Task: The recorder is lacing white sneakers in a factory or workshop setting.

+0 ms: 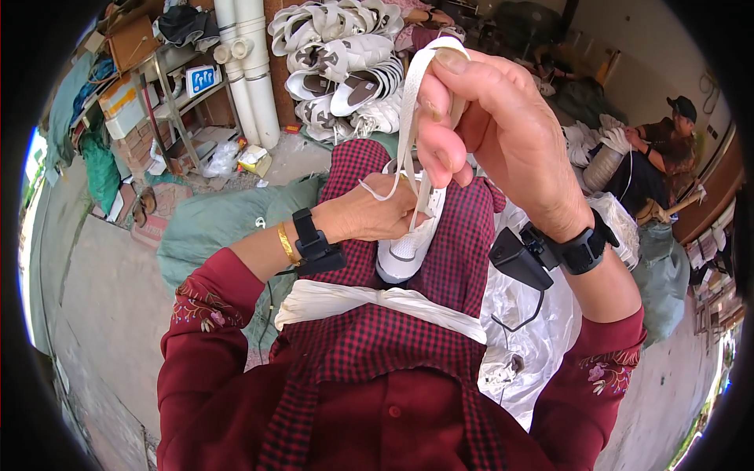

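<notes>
- The red-and-black checked cloth apron [455, 271] covered the person's lap and carried the work; its near edge was at the waist, its far edge toward the knees.
- A long white bundle of thin, soft strips [330, 304] lay crosswise along the lap's near edge, between the person's body and the shoe, and apart from both hands.
- The white low-cut shoe [402, 250] sat near the middle of the lap, beyond that bundle. Its long axis ran from the near edge toward the far edge, the far end leaning a little to the right, so it stood roughly square to the bundle.
- The right hand [495, 118] was raised above the shoe's far end and to its right, well clear of it. Its fingers were curled, with the lace caught among them.
- The left hand [373, 213] was the nearer one: it came across from the lap's left edge, fingers bent against the shoe's upper. Whether they also pinched the lace I could not tell.
- The flat white woven lace [408, 118] stood up steeply from the shoe to the right hand, bending over the fingers there; a thin loose end curved out above the back of the left hand.
</notes>
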`<state>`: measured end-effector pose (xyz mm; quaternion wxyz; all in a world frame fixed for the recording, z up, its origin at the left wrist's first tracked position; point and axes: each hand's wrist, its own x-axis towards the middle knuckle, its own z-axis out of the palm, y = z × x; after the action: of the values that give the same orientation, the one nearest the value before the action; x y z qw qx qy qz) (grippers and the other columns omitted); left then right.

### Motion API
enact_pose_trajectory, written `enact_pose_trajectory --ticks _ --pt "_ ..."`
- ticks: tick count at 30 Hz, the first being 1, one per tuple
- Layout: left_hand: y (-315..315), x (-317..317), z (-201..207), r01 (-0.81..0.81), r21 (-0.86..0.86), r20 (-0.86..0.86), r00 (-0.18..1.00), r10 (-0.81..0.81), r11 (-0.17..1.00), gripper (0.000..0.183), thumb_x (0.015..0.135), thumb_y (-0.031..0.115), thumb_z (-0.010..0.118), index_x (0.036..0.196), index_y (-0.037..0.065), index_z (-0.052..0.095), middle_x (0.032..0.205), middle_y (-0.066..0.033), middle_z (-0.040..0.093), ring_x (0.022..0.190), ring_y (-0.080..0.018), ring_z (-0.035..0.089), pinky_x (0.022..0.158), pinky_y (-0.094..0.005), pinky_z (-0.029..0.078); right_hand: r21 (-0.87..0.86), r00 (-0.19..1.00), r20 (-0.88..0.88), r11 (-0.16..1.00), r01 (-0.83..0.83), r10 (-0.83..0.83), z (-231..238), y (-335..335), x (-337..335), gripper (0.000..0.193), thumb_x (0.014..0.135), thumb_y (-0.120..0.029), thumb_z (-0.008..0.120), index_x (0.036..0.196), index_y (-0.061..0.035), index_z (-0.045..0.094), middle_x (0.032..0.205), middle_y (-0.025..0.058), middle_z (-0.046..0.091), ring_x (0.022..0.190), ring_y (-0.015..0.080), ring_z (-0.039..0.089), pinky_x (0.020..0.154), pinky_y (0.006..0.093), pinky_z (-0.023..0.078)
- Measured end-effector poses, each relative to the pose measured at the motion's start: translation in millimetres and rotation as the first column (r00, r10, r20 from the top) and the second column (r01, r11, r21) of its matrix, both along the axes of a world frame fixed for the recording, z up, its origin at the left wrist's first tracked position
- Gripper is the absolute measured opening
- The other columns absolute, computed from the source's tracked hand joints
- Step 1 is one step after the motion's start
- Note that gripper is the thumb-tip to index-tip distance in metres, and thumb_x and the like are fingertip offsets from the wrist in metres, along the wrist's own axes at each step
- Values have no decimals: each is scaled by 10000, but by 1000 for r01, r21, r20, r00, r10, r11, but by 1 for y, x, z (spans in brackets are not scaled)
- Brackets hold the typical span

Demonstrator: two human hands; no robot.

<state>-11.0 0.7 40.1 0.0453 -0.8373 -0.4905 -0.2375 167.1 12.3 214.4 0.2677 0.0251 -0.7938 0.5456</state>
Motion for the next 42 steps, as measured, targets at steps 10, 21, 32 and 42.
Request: enact_pose_trajectory --ticks 10,21,32,42 --pt "-3 -14 11 53 -164 333 943 5 985 252 824 211 789 994 35 731 930 -93 690 829 -240 677 745 -363 535 25 999 -30 999 33 -32 6 7 -8 408 1064 -340 406 783 -65 514 572 20 517 510 117 563 445 223 378" --pt "5 -12 7 -37 -109 531 843 89 993 287 1021 263 552 921 4 627 869 -103 695 718 -211 668 647 -339 531 49 998 -48 998 46 -44 7 18 5 367 1065 -332 393 861 -61 533 616 30 547 555 139 594 466 233 395" --pt "-69 -218 -43 10 -266 863 -442 243 964 239 1028 151 533 1155 -43 589 1101 -179 692 1063 -305 705 897 -354 608 -308 596 67 552 775 -800 -113 174 170 288 1057 -305 440 1007 -63 588 897 103 714 834 199 728 577 227 469" --pt "-63 -160 -15 -623 -250 171 725 667 741 273 884 185 736 1002 -47 653 940 -176 696 661 -225 693 641 -335 555 703 761 -157 470 533 -629 -159 101 78 268 823 107 463 1044 55 605 881 208 680 825 351 688 809 435 553"
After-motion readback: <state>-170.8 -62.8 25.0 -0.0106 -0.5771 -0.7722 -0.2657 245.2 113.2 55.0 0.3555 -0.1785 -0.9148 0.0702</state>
